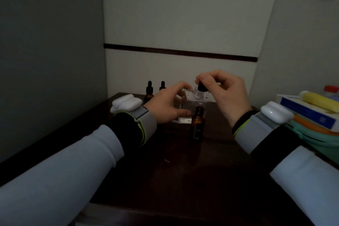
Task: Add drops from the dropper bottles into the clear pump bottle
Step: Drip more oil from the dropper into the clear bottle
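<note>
Dropper [202,87] over open neck: your right hand [226,93] pinches its black cap just above the threaded mouth of the clear bottle [198,95], which stands toward the back of the dark worktop [183,161]. Your left hand [165,105] grips the bottle's left side, fingers curled round it. The glass tube below the cap is too dim to make out. An open amber bottle [197,124] stands upright just in front of the clear one. Two capped bottles [149,91] stand behind your left hand, by the wall. Grey wristbands [146,121] carrying white pods ring both wrists. A stack [311,113] of books and tubs sits at right.
</note>
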Tool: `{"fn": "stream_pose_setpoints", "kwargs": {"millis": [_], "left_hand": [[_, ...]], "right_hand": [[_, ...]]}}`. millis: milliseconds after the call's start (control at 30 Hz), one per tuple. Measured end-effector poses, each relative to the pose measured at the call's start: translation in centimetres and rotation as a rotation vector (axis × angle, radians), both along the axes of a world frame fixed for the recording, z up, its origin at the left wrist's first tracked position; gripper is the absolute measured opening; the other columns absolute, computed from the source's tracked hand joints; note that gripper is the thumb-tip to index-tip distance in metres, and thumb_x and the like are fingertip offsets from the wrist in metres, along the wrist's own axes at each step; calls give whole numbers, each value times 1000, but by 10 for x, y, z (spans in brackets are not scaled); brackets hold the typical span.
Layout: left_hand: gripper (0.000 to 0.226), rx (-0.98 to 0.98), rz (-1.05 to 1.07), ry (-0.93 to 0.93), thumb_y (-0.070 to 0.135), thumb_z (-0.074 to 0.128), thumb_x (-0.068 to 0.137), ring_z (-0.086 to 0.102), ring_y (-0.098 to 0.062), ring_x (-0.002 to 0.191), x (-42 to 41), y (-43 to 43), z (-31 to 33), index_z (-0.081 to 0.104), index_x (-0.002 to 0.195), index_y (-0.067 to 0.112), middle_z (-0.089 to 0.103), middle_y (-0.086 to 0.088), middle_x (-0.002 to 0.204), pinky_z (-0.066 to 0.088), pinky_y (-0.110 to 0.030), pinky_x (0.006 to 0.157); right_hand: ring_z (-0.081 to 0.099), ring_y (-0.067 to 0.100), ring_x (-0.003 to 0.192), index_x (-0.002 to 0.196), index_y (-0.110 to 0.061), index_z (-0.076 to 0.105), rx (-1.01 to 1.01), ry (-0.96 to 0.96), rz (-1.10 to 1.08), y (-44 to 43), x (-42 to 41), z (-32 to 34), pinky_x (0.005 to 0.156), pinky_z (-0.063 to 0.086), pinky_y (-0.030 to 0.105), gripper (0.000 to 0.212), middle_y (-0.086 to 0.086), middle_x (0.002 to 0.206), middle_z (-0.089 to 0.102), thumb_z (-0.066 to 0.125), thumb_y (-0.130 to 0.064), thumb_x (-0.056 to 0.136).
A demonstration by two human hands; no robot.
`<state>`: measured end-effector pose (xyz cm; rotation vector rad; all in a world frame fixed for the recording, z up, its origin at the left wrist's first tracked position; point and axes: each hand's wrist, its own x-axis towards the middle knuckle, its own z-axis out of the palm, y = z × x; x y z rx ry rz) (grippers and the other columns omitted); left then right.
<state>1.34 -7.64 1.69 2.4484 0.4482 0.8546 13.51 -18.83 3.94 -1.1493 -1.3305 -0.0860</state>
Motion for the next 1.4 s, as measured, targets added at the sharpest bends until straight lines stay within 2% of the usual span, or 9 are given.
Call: {"fn": "stream_pose_setpoints", "kwargs": {"millis": [367, 467, 567, 667, 833, 1033, 1167, 1267, 1400], "left_hand": [[56, -2, 1, 5, 21, 76, 77, 60, -18, 102, 0, 0, 0, 44, 121, 30, 54, -1, 116, 53, -43, 89], [55, -2, -7, -9, 19, 76, 77, 62, -19, 98, 0, 0, 0, 45, 121, 29, 56, -2, 113, 54, -44, 86], [56, -1, -3, -3, 19, 76, 76, 61, -17, 99, 0, 1, 0, 45, 122, 28, 56, -1, 114, 53, -43, 87], [56, -4, -14, -6, 19, 77, 76, 60, -16, 101, 0, 1, -1, 45, 122, 28, 56, -2, 114, 53, -43, 88], [57, -6, -14, -5, 20, 77, 76, 59, -16, 103, 1, 2, 0, 45, 122, 29, 56, -1, 115, 53, -44, 88], [56, 6, -14, -6, 20, 77, 76, 60, -17, 102, 0, 1, -1, 45, 121, 28, 56, -1, 115, 52, -44, 88], [56, 7, -14, -1, 19, 77, 76, 60, -17, 100, 0, 0, 0, 45, 122, 27, 56, -2, 114, 53, -44, 88], [56, 9, -11, -1, 19, 76, 76, 61, -18, 100, 0, 0, 0, 44, 121, 27, 57, -2, 115, 52, -44, 88], [58, 10, -8, 5, 20, 76, 77, 60, -16, 102, 0, 0, 0, 44, 124, 27, 57, -1, 117, 52, -43, 90]], "right_hand": [[65, 6, 76, 77, -22, 68, -5, -11, 28, -1, -2, 1, 72, 52, 24, 13, -1, 80, 70, 62, -20, 89], [61, -3, 68, 81, -18, 68, 94, 19, 30, -4, -2, 6, 61, 44, 12, 11, -9, 75, 69, 62, -20, 89], [57, -4, 61, 86, -15, 68, 218, 62, 37, -7, 0, 12, 57, 42, 11, 12, -14, 71, 68, 59, -21, 91], [60, -2, 69, 88, -20, 67, 273, 80, 34, -7, 2, 14, 59, 45, 14, 9, -18, 73, 68, 59, -21, 91], [63, -1, 74, 88, -25, 67, 254, 60, 30, -1, 3, 7, 66, 48, 13, 12, -18, 75, 69, 61, -15, 90], [64, 1, 82, 94, -23, 66, 336, 92, 52, -5, 8, 15, 75, 52, 19, 8, -17, 81, 69, 60, -21, 89], [65, 4, 81, 93, -24, 67, 256, 59, 37, 0, 6, 7, 74, 50, 17, 8, -11, 83, 69, 63, -18, 88], [65, -2, 78, 97, -16, 67, 109, -36, 25, 4, 4, 0, 72, 49, 12, 12, -6, 87, 67, 63, -10, 87], [65, 0, 85, 99, -20, 66, -21, -87, 37, 5, 6, -2, 77, 51, 15, 16, -6, 93, 68, 64, -11, 87]]}}
